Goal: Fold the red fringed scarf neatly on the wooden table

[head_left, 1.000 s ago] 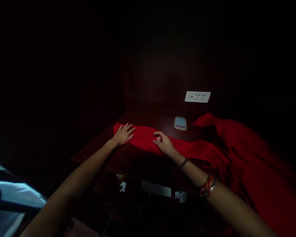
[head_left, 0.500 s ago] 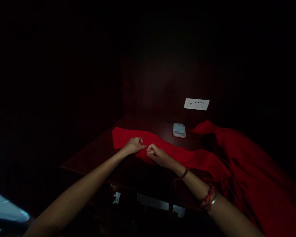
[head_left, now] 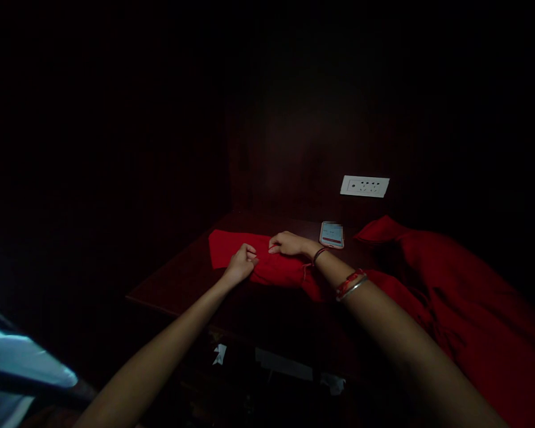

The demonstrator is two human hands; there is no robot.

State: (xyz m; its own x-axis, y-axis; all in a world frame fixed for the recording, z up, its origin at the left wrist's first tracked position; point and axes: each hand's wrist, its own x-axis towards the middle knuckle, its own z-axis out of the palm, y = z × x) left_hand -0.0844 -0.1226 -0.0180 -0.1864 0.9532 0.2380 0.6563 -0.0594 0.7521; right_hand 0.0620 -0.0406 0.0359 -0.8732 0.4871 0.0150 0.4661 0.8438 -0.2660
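A long red scarf [head_left: 225,246] lies as a flat strip along the dark table, its left end square-cut. My left hand [head_left: 242,263] is closed on the near side of the strip, thumb and fingers pinching the cloth. Just right of it, my right hand [head_left: 289,243] lies over the far edge with curled fingers gripping the fabric. Between the two hands the cloth is gathered in small creases. My right forearm hides part of the strip, and the fingertips of both hands are partly hidden.
A larger heap of red cloth [head_left: 463,285] drapes over the table's right side. Behind my right wrist lies a phone [head_left: 332,234] with a lit screen. A white socket plate [head_left: 364,186] is on the back wall. The table's front-left corner [head_left: 131,296] shows in dim light.
My right hand has moved from the near side up to the strip's far edge, drawing cloth with it. My left hand stays on the scarf. The view has shifted slightly.
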